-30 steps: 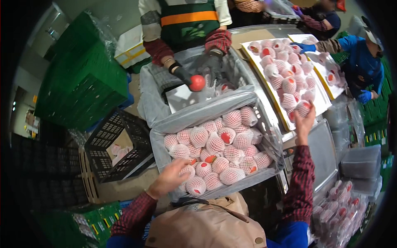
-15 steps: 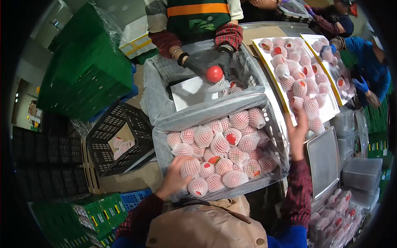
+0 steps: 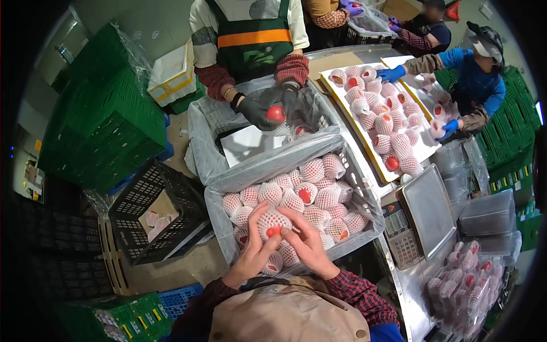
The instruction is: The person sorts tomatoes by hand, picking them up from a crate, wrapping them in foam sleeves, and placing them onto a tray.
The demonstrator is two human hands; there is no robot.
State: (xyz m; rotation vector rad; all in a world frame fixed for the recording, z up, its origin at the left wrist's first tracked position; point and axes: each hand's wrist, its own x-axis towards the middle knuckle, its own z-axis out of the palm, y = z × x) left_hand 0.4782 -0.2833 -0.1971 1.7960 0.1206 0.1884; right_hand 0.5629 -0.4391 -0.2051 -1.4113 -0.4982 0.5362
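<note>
Both my hands are cupped around a tomato in a white foam net [image 3: 273, 221], with some of its red skin showing at the near side. My left hand [image 3: 254, 253] closes on it from the left, fingers curved up its side. On the right, my right hand [image 3: 307, 242] presses its thumb and fingers against the net. Directly below lies a plastic-lined crate [image 3: 373, 219] filled with netted tomatoes [image 3: 327, 198]. Across from me, a co-worker's gloved hands [image 3: 257, 113] hold a bare red tomato [image 3: 275, 114] over a second lined crate [image 3: 196, 128].
A white tray of netted tomatoes [image 3: 373, 128] stands at the back right, where a person in blue gloves [image 3: 393, 74] reaches. Nearer are a scale [image 3: 430, 214] and bagged tomatoes [image 3: 464, 288]. To the left are a black crate [image 3: 134, 219] and stacked green crates [image 3: 97, 125].
My right hand has come from beside the tray to the netted tomato. My left hand has brought that tomato inward over the crate. The blue-gloved person now reaches across the tray.
</note>
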